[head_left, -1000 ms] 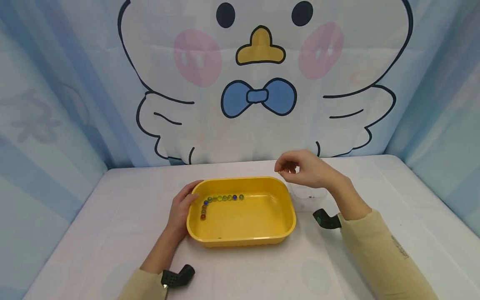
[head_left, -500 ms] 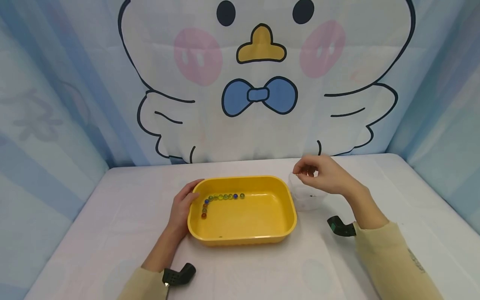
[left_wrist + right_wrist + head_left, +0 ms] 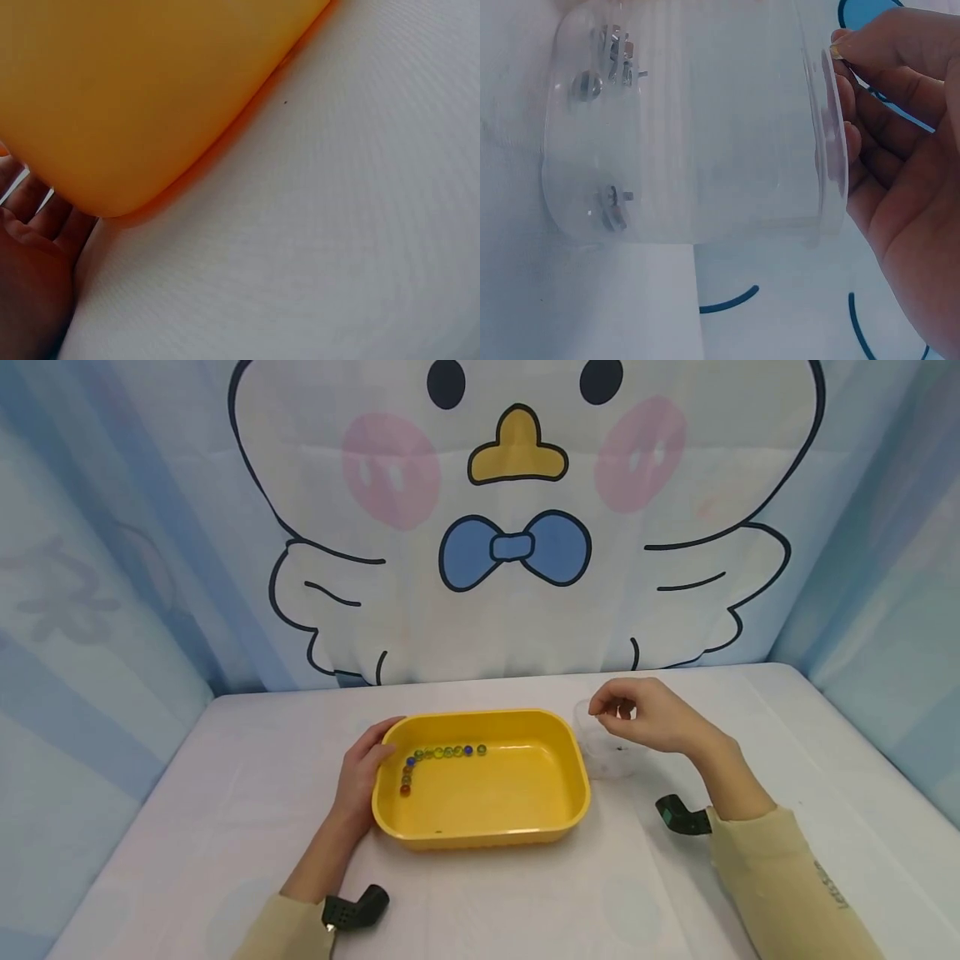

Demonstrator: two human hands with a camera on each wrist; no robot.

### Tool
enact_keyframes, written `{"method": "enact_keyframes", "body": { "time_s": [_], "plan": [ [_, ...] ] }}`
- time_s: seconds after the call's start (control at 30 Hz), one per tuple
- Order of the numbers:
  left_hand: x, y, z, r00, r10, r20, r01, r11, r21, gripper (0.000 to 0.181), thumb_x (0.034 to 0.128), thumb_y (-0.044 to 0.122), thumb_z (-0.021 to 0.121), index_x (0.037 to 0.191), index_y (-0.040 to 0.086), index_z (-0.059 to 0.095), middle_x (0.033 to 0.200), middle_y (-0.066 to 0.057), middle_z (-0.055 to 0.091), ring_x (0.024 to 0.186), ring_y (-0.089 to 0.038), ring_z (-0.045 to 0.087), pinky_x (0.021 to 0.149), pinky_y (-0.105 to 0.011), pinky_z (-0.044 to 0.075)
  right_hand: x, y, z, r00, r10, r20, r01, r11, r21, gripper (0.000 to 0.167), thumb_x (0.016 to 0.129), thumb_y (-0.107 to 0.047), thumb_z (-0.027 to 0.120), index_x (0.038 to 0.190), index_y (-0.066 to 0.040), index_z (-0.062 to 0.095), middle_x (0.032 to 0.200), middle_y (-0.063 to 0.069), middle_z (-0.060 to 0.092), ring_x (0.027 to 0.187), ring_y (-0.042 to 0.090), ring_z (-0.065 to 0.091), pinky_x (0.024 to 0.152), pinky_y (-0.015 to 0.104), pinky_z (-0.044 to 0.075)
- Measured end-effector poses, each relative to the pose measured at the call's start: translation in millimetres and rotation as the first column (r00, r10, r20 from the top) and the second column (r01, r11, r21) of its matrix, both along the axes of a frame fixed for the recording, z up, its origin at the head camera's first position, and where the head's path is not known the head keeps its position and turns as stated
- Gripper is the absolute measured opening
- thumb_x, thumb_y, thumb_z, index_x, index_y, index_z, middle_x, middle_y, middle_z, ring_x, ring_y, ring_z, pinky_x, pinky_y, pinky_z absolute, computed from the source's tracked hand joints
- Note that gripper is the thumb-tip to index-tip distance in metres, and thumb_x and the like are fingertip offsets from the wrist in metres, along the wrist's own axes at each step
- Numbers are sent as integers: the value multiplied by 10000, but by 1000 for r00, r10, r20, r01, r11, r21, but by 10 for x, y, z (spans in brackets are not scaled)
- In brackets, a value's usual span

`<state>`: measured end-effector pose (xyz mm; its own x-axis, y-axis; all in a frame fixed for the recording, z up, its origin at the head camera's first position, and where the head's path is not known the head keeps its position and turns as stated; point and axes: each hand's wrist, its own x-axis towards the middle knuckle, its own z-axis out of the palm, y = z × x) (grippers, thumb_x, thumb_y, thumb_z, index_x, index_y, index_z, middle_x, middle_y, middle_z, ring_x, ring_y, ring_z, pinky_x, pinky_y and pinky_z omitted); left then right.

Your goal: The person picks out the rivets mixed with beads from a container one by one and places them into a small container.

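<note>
A yellow tray is on the table in the head view. Glass marbles form an L inside its left and far walls, several in a row. My left hand holds the tray's left side, thumb over the rim; the left wrist view shows fingers against the outer wall. Right of the tray stands a clear plastic tub. At its rim my right hand has thumb and forefinger pinched together, apparently on the rim, other fingers curled. Small shiny bits show near the tub's bottom.
A white cloth covers the table. Behind it hangs a curtain printed with a cartoon bird, and more curtain falls at both sides. Black wrist cameras stick out from both sleeves.
My right hand has moved right from beside the tray's far right corner to the tub's rim. The tub has shifted or tilted slightly. My left hand, the tray and the marbles stay put.
</note>
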<state>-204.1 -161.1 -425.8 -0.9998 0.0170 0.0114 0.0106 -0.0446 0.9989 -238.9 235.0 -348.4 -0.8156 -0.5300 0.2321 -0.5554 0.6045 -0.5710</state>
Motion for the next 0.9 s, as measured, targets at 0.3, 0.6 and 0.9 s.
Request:
{"method": "enact_keyframes", "body": {
  "time_s": [0.3,0.6,0.9],
  "plan": [
    [14,-2,16,1000,-3,2,3,1000,8,458,1009,76,384,1456,49,481,1482,-71,471,1292,-213,459,1104,-267,376,-2,26,6,1000,-11,14,10,1000,25,126,871,30,671,978,-31,697,906,40,652,802,204,550,676,259,504],
    [15,4,20,1000,-6,7,6,1000,8,459,1012,77,382,1460,52,476,1489,-72,466,1299,-217,456,1093,-248,382,31,35,27,999,-26,21,25,999,43,129,891,18,673,1003,-42,692,931,14,645,834,193,545,698,261,506],
    [7,7,8,1000,-9,9,9,1000,15,458,1013,78,378,1460,53,475,1491,-71,462,1301,-215,452,1088,-240,384,22,54,15,998,-63,3,62,996,68,181,897,-14,697,1078,-11,694,992,5,655,874,198,565,762,328,545]
  ]
}}
